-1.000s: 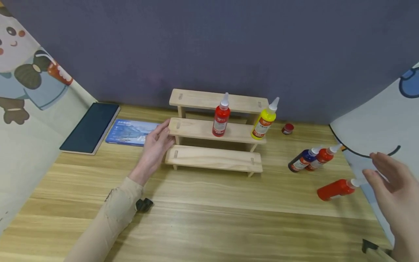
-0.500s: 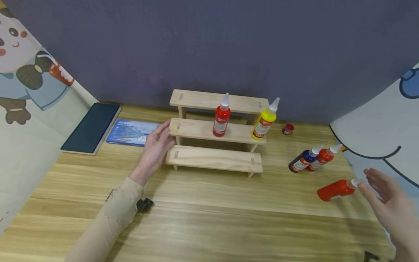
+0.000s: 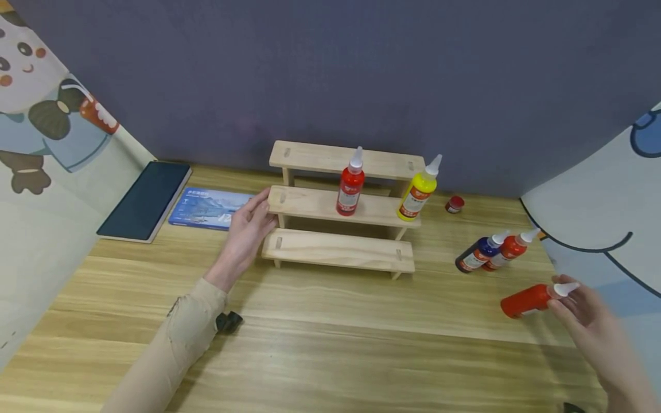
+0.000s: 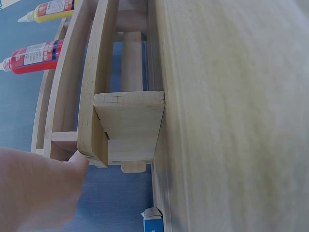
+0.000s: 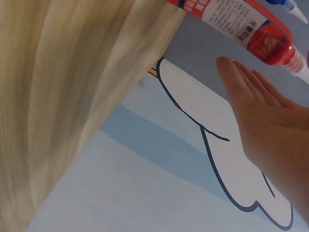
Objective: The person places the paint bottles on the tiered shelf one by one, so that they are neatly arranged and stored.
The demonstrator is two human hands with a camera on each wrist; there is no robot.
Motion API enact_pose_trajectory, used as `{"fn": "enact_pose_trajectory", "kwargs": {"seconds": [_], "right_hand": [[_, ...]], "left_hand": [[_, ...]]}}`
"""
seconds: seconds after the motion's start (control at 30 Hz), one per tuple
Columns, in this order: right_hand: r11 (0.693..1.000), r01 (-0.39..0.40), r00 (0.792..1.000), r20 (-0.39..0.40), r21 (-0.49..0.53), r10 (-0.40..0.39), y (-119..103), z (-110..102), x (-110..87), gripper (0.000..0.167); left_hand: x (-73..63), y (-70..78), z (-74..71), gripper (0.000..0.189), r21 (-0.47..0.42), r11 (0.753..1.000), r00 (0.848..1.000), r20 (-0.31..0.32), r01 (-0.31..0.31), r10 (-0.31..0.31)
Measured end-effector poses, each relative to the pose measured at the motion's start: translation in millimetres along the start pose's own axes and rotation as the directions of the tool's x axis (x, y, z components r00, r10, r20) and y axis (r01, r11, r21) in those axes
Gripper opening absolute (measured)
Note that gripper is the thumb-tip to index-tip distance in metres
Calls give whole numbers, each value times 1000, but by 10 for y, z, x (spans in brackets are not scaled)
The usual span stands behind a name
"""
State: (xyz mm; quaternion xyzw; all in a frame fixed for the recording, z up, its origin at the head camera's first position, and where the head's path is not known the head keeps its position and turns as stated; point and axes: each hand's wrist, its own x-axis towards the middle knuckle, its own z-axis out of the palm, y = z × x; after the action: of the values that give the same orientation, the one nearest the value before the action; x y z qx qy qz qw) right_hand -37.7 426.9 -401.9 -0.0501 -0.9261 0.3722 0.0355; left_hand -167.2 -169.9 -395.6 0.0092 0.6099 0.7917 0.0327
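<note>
In the head view, a three-tier wooden step rack (image 3: 338, 252) stands mid-table, and my left hand (image 3: 247, 232) grips the left end of its middle tier. The left wrist view shows that thumb (image 4: 77, 162) against the rack's end. A red paint bottle (image 3: 349, 192) and a yellow paint bottle (image 3: 416, 196) stand on the middle tier. At the right, my right hand (image 3: 594, 330) is beside the nozzle end of another red paint bottle (image 3: 527, 300). Its fingers look fairly straight in the right wrist view, apart from the bottle (image 5: 241, 26).
A dark blue paint bottle (image 3: 476, 254) and a red one (image 3: 508, 252) stand close together at the right, with a small red jar (image 3: 454, 204) behind. A dark notebook (image 3: 144, 201) and a blue box (image 3: 209, 208) lie left of the rack. Patterned panels border both sides.
My right hand has moved left and down to the nozzle end of the nearest red paint bottle. My left hand stays on the rack. The bottles have not moved.
</note>
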Motion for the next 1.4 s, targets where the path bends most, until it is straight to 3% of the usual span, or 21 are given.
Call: {"fn": "enact_pose_trajectory", "kwargs": {"seconds": [0.33,0.7,1.4], "right_hand": [[999,27,997,69,23,-28,19,33,10,66],[995,92,994,50,44,-94,44,75,18,56],[995,30,1000,-4,93,-30,-1,91,43,50]], "left_hand": [[13,-5,1,54,0,1000,1000,-2,-3,3],[13,0,-4,54,-11,1000,1000,-5,2,-2],[3,-6,0,55,-30,1000,1000,12,-1,2]]}}
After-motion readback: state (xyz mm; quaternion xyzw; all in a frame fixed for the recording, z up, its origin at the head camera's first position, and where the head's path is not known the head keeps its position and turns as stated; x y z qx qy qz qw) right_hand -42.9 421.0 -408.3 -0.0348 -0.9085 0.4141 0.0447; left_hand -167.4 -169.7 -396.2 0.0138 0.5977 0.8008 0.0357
